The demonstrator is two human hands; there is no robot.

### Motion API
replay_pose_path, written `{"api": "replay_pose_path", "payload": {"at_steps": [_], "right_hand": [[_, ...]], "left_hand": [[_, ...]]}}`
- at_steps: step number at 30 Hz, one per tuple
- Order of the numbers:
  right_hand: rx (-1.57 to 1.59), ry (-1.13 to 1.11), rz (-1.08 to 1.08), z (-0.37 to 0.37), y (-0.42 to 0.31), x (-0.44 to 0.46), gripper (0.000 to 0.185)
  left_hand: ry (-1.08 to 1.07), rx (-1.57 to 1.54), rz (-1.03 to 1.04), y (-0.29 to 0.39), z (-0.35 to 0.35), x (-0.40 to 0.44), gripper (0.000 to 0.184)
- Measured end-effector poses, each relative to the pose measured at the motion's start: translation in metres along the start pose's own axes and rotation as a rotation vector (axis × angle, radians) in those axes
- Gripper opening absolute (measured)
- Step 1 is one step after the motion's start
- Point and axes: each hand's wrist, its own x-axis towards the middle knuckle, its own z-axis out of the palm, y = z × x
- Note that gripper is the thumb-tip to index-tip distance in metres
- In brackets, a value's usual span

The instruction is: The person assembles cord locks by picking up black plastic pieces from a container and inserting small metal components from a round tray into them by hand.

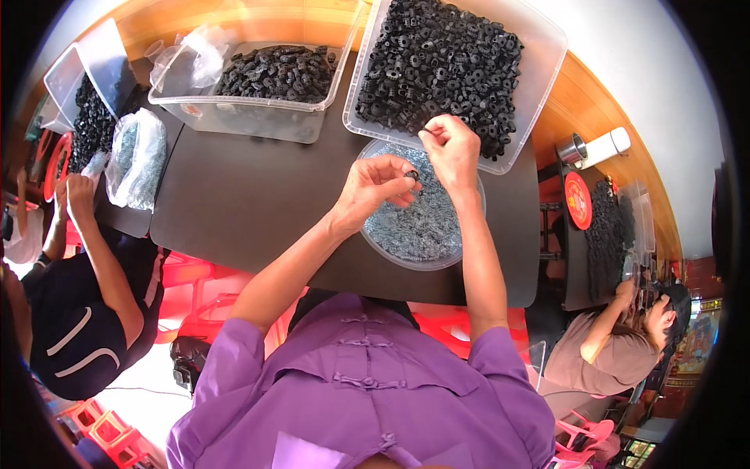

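My left hand pinches a small black plastic part between thumb and fingertips. It is above a round clear tub full of small silvery pieces, too fine to identify singly. My right hand is higher and to the right, near the front wall of a large clear bin. Its thumb and forefinger are pinched together, and whatever they hold is too small to make out. Many small black ring-like plastic parts fill that bin.
Left of the bin stands another clear box with black assembled-looking pieces and a plastic bag. A bag of silvery pieces lies on the dark table's left side. Co-workers sit left and right, near red plates and red stools.
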Motion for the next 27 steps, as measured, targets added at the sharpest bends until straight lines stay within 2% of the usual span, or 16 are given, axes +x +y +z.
{"api": "replay_pose_path", "payload": {"at_steps": [3, 4, 7, 10, 16, 21, 27], "right_hand": [[0.457, -0.028, 0.311, -0.022, -0.016, -0.009, 0.017], [0.586, -0.051, 0.322, -0.028, -0.014, -0.016, 0.018], [0.691, -0.139, 0.412, -0.047, -0.028, -0.035, 0.016], [0.687, -0.230, 0.395, -0.052, -0.033, -0.048, 0.015], [0.528, -0.224, 0.287, -0.041, -0.034, -0.058, 0.013], [0.394, -0.232, 0.261, -0.042, -0.036, -0.061, 0.013], [0.116, -0.183, 0.013, -0.034, -0.036, -0.067, 0.008]], "left_hand": [[-0.008, 0.037, 0.015, -0.002, 0.001, 0.001, 0.012], [-0.005, 0.067, 0.019, -0.003, 0.001, 0.001, 0.012], [-0.004, 0.077, 0.011, -0.002, 0.001, 0.000, 0.013], [-0.007, 0.076, 0.004, -0.003, 0.001, 0.001, 0.014], [-0.024, 0.095, 0.033, -0.006, 0.000, 0.001, 0.015], [-0.030, 0.235, 0.051, -0.007, 0.002, 0.000, 0.015], [0.022, 0.380, 0.087, -0.007, 0.009, -0.003, 0.017]]}}
